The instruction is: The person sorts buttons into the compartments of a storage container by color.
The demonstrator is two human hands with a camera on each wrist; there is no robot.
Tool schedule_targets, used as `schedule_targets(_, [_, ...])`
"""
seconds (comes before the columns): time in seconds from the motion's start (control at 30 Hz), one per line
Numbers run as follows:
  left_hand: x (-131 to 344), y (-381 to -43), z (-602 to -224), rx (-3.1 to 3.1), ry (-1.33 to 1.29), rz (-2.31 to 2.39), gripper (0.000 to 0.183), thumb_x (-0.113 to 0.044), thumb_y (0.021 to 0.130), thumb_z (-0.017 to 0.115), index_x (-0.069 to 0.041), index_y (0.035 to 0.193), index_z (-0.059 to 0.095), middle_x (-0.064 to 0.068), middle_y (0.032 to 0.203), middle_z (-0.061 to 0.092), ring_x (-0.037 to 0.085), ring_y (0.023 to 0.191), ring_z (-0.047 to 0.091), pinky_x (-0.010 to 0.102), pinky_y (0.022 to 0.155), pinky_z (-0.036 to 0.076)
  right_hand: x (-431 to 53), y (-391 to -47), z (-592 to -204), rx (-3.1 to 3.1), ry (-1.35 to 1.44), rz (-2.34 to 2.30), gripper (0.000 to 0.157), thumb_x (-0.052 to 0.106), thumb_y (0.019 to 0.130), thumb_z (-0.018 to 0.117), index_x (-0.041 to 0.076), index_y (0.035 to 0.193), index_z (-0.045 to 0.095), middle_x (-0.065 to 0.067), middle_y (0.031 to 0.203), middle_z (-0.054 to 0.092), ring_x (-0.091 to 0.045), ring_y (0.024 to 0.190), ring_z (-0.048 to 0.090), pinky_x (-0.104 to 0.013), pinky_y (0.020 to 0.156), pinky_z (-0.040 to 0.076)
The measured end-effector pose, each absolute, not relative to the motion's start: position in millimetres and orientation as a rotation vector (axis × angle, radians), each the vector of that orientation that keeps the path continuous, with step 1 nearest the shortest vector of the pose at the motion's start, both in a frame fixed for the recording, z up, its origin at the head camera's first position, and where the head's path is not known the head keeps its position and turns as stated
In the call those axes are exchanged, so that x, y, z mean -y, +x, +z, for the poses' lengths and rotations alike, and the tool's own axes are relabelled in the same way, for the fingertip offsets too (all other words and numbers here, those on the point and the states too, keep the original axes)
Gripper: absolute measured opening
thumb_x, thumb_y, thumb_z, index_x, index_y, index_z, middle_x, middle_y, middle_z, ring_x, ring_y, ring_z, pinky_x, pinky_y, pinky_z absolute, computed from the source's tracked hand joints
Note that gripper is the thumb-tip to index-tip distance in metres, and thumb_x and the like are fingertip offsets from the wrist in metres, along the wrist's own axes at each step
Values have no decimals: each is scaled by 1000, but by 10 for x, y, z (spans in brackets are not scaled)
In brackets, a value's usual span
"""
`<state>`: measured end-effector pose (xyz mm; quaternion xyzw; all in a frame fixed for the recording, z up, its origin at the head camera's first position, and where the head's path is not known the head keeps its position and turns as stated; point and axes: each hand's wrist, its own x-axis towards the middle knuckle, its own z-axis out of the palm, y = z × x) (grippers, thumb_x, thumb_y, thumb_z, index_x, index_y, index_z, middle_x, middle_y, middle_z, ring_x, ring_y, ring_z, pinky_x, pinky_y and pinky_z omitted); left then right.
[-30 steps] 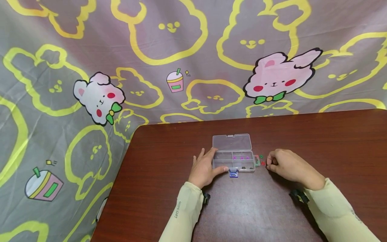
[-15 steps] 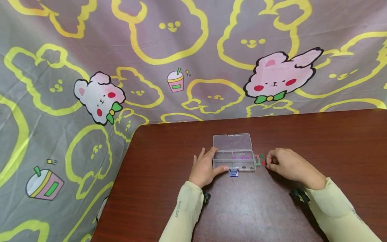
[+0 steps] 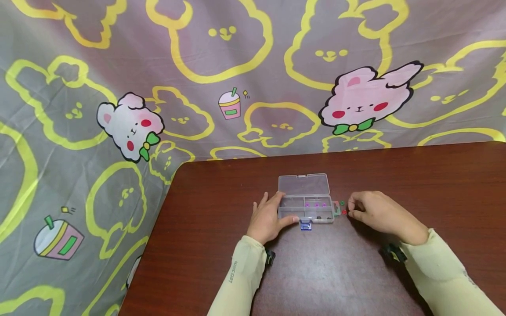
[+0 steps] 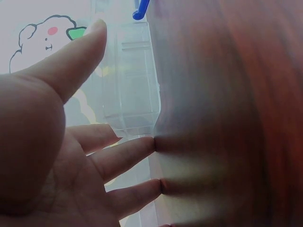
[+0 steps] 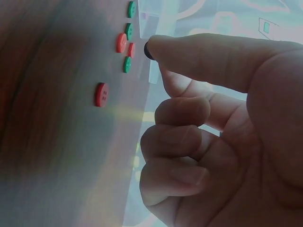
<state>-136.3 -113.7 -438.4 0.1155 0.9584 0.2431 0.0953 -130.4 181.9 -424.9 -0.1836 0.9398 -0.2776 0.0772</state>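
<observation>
On the table lies a clear plastic compartment box (image 3: 290, 213), its lid (image 3: 303, 184) swung back. Purple buttons (image 3: 316, 205) sit in the back right compartment, black buttons (image 3: 319, 218) in the front right one. My left hand (image 3: 265, 221) rests against the box's left end, fingers spread and fairly straight, thumb along the front edge. To the right of the box, my right hand (image 3: 373, 210) pinches a small black button (image 5: 149, 50) between thumb and index finger; the other fingers are curled. Most of that button is hidden by the thumb.
Loose red buttons (image 5: 102, 94) and green buttons (image 5: 127, 64) lie on the table between the box and my right hand. A blue latch (image 3: 306, 225) juts from the box's front. A patterned curtain (image 3: 276, 66) hangs behind the brown table (image 3: 221, 188).
My right hand has shifted slightly up in the head view, its wrist a little to the right. The left hand and the box stay where they were.
</observation>
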Motion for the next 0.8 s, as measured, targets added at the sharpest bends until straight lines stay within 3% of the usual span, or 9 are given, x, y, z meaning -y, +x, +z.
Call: schedule_targets(0.8, [1137,-1363,-4382,-2837,344,722,80,-53,87,73,-16,152,45,6,154,46,35,151,23,64,118,14,-1764,-1312,-4145,-2841,-520,-842,16,6,88,70,16,80,60,6,62,45,-11,58,42,-28,56,35])
